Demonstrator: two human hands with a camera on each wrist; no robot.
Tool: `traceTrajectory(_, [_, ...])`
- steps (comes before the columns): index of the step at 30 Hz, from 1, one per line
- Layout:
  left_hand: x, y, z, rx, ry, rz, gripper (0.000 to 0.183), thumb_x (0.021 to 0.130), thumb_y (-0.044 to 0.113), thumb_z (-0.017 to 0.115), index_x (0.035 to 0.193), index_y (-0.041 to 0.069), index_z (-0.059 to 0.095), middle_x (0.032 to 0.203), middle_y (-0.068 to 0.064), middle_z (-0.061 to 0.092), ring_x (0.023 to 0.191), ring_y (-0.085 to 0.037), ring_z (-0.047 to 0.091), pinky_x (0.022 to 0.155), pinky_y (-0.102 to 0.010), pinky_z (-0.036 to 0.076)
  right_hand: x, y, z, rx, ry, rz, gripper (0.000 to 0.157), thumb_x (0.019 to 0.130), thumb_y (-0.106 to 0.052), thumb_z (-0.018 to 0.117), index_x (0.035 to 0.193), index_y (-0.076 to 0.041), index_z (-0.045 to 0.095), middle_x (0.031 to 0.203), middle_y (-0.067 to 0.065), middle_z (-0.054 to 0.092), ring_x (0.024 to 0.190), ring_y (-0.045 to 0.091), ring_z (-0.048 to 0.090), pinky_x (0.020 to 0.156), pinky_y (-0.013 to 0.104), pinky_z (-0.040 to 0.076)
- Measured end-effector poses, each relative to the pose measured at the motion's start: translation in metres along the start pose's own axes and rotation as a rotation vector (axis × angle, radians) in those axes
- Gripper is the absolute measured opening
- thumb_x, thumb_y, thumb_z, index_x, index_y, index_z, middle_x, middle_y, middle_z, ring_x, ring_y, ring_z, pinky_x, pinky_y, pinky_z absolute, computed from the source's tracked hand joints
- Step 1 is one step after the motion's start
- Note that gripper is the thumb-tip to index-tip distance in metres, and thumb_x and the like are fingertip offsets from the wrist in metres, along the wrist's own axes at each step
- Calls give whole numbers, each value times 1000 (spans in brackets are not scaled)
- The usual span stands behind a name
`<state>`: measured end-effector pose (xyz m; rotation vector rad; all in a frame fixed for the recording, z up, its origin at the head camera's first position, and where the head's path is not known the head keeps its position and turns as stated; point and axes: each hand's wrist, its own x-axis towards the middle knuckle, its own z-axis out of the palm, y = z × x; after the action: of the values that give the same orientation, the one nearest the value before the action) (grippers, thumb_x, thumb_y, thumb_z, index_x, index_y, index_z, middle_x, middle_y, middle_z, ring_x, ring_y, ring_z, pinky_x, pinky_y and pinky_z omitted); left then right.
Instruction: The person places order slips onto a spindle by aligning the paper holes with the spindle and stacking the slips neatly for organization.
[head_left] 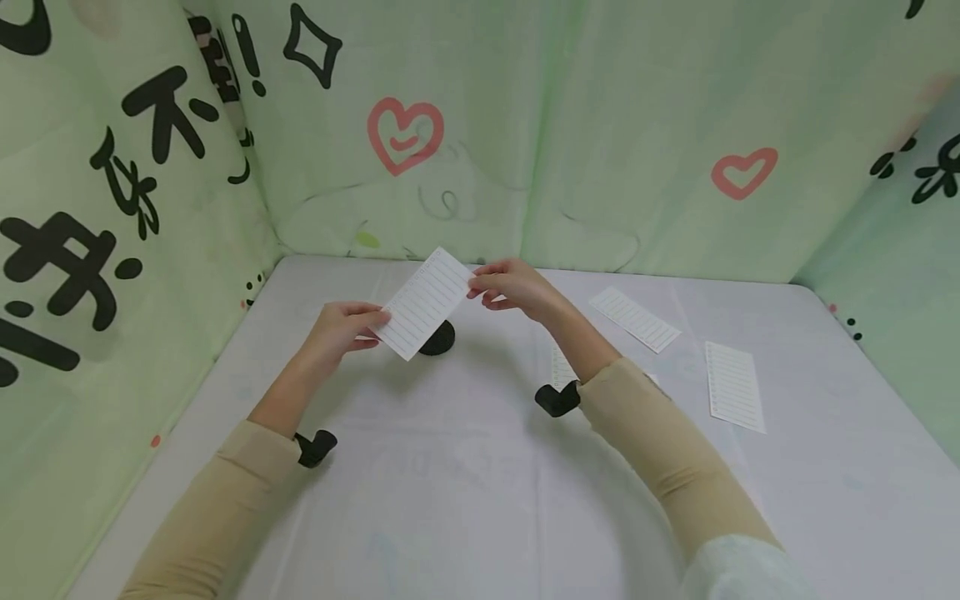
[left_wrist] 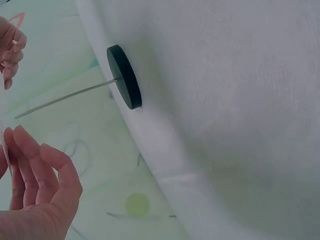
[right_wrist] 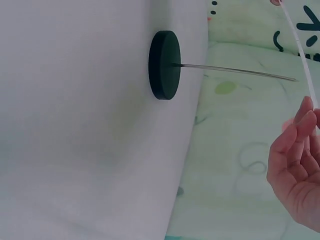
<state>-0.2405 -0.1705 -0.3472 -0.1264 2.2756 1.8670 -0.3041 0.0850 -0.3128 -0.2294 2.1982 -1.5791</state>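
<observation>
A white slip of paper with printed lines (head_left: 423,302) is held up, tilted, between both hands over the far part of the table. My left hand (head_left: 341,333) pinches its lower left end between thumb and fingers; at its upper right corner, my right hand (head_left: 521,290) pinches the edge. Beneath the paper stands a bill spike with a round black base (head_left: 438,340). Its thin metal rod (left_wrist: 65,97) points up toward the slip, and the right wrist view shows the rod's tip (right_wrist: 296,80) just short of the paper's underside. From the head the paper hides the rod.
Two more lined slips lie on the table's right side, one farther back (head_left: 635,319) and one nearer (head_left: 735,386). Another slip (head_left: 561,367) is partly covered by the right forearm. Pale green printed cloth (head_left: 480,167) walls the table's back and sides.
</observation>
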Motion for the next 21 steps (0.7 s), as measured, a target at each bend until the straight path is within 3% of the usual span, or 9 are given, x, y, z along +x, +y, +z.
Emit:
traceTrajectory(5, [-3, 4, -14, 7, 11, 19, 43, 89, 16, 58, 121, -11, 49, 78, 8, 61, 69, -6, 61, 75, -26, 51, 10, -9, 6, 6, 18, -13, 23, 89, -16, 58, 103, 2, 61, 80, 6, 64, 62, 13, 52, 70, 28, 50])
traceTrajectory(12, [-3, 3, -28, -25, 0, -3, 43, 91, 17, 57, 123, -11, 47, 75, 10, 60, 69, -6, 59, 71, -22, 51, 22, -14, 12, -30, 12, 15, 26, 87, -22, 61, 106, -3, 64, 90, 9, 64, 65, 15, 54, 71, 30, 50])
traceTrajectory(21, [1, -4, -37, -42, -10, -35, 47, 91, 20, 57, 125, -10, 45, 73, 12, 61, 68, -5, 59, 70, -21, 50, 29, -16, 20, -8, 7, 71, 24, 88, -22, 61, 103, -4, 64, 89, 7, 63, 70, 18, 56, 66, 27, 48])
